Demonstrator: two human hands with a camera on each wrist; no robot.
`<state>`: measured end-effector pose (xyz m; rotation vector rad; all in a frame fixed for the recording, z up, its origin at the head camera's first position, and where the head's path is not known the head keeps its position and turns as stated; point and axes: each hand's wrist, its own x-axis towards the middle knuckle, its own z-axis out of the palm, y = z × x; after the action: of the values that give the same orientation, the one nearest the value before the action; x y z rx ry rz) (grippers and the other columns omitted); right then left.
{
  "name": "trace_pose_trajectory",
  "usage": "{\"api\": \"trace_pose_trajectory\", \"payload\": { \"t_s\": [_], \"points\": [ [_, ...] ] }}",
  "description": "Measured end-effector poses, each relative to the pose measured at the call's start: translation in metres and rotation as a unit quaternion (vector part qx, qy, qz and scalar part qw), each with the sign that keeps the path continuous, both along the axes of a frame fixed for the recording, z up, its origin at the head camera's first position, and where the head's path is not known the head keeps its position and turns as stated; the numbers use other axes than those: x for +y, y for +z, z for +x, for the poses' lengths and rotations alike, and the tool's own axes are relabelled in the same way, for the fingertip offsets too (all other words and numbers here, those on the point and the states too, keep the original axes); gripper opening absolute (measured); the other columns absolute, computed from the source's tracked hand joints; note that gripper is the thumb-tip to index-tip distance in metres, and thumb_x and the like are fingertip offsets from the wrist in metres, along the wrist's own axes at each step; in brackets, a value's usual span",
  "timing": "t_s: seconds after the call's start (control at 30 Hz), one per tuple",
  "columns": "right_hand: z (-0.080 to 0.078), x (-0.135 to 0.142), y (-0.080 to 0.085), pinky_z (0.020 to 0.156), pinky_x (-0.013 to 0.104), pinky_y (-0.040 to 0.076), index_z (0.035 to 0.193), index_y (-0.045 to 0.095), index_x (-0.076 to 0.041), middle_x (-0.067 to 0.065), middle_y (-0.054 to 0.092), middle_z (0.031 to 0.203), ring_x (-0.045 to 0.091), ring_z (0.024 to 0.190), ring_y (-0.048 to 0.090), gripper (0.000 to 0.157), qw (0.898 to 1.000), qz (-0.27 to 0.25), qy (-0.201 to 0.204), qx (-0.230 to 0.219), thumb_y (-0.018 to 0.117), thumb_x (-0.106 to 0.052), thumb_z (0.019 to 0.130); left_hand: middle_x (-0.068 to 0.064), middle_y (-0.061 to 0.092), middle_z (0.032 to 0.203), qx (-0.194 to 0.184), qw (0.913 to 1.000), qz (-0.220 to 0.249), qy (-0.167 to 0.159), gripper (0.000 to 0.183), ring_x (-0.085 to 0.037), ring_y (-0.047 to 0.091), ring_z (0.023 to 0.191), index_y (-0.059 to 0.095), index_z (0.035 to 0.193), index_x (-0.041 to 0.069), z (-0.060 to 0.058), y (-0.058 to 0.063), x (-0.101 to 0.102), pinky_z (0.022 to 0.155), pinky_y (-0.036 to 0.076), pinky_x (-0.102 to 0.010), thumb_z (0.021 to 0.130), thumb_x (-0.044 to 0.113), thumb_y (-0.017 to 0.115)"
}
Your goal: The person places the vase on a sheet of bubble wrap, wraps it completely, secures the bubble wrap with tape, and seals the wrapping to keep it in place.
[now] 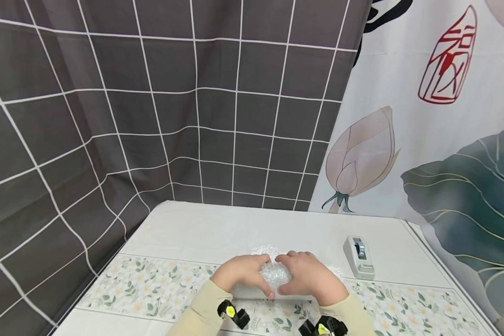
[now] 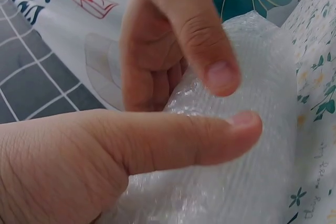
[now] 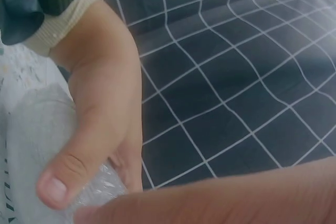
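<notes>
Gripping the bubble-wrap bundle [image 1: 276,275] on the bench [image 1: 218,224], you are holding the curled fingers of your left hand [image 1: 244,272] and right hand [image 1: 310,275] around it, thumbs pointing near each other.

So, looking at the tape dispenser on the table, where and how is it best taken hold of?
Probably grip the tape dispenser by its two long sides, coming from above with the right hand, the nearer one. Its body is long and narrow, and the tape roll shows at the top, so a side grip should keep fingers off the tape.
</notes>
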<state>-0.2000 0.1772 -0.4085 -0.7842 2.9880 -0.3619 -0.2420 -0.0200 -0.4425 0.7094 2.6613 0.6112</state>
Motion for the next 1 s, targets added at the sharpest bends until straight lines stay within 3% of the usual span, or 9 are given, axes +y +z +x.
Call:
{"api": "trace_pose_trajectory", "payload": {
  "t_s": [0.1, 0.37, 0.47, 0.73, 0.8, 0.9, 1.0],
  "points": [
    [0.003, -0.005, -0.001, 0.103, 0.062, 0.041, 0.129, 0.064, -0.006, 0.013, 0.067, 0.122, 0.036, 0.117, 0.06, 0.075, 1.0, 0.015, -0.014, 0.001, 0.087, -0.037, 0.063, 0.003, 0.065, 0.131, -0.016, 0.9998, 0.01, -0.001, 0.092, -0.017, 0.062, 0.117, 0.056, 0.139, 0.017, -0.002, -0.002, -0.002, 0.098, 0.05, -0.042, 0.062, 0.056, 0.087],
    [-0.002, -0.017, -0.017, 0.109, 0.064, 0.034, 0.136, 0.058, -0.013, 0.008, 0.062, 0.124, 0.037, 0.121, 0.055, 0.101, 0.994, 0.095, -0.045, 0.041, 0.099, -0.037, 0.046, -0.003, 0.064, 0.132, -0.058, 0.9965, 0.06, 0.01, 0.087, -0.022, 0.059, 0.122, 0.054, 0.14, 0.008, -0.008, -0.005, -0.006, 0.105, 0.045, -0.043, 0.07, 0.049, 0.084],
    [-0.005, -0.018, -0.021, 0.107, 0.063, 0.037, 0.133, 0.059, -0.015, 0.007, 0.062, 0.119, 0.036, 0.117, 0.056, 0.099, 0.991, 0.108, -0.046, 0.057, 0.098, -0.034, 0.045, -0.007, 0.06, 0.14, -0.063, 0.9963, 0.057, 0.017, 0.093, -0.026, 0.055, 0.129, 0.051, 0.144, 0.005, -0.008, -0.008, -0.006, 0.108, 0.043, -0.045, 0.071, 0.051, 0.083],
    [-0.007, -0.015, -0.022, 0.099, 0.061, 0.044, 0.125, 0.063, -0.014, 0.006, 0.063, 0.106, 0.034, 0.105, 0.06, 0.088, 0.991, 0.086, -0.032, 0.093, 0.092, -0.033, 0.044, -0.003, 0.065, 0.128, -0.052, 0.9971, 0.054, 0.01, 0.086, -0.02, 0.061, 0.116, 0.054, 0.14, 0.009, -0.007, -0.006, -0.005, 0.1, 0.049, -0.041, 0.072, 0.051, 0.085],
    [-0.008, -0.015, -0.022, 0.097, 0.06, 0.045, 0.123, 0.063, -0.013, 0.006, 0.063, 0.103, 0.033, 0.1, 0.06, 0.085, 0.991, 0.082, -0.029, 0.097, 0.092, -0.035, 0.046, 0.0, 0.065, 0.125, -0.03, 0.9987, 0.04, 0.007, 0.085, -0.018, 0.062, 0.112, 0.055, 0.139, 0.013, -0.006, -0.004, -0.005, 0.095, 0.051, -0.039, 0.07, 0.051, 0.086],
    [-0.009, -0.016, -0.022, 0.091, 0.057, 0.048, 0.121, 0.064, -0.011, 0.005, 0.063, 0.1, 0.032, 0.095, 0.059, 0.085, 0.993, 0.079, -0.035, 0.086, 0.091, -0.04, 0.046, 0.003, 0.064, 0.118, 0.036, 0.9993, 0.001, -0.003, 0.088, -0.017, 0.062, 0.105, 0.054, 0.136, 0.02, -0.002, -0.002, -0.002, 0.086, 0.053, -0.037, 0.063, 0.054, 0.089],
    [-0.009, -0.015, -0.022, 0.085, 0.054, 0.05, 0.118, 0.064, -0.009, 0.006, 0.064, 0.097, 0.032, 0.09, 0.06, 0.086, 0.994, 0.077, -0.045, 0.07, 0.09, -0.046, 0.045, 0.001, 0.061, 0.117, 0.112, 0.9925, -0.047, -0.012, 0.103, -0.019, 0.06, 0.105, 0.05, 0.14, 0.02, 0.005, -0.001, 0.003, 0.086, 0.053, -0.037, 0.055, 0.059, 0.092]
  ]
}}
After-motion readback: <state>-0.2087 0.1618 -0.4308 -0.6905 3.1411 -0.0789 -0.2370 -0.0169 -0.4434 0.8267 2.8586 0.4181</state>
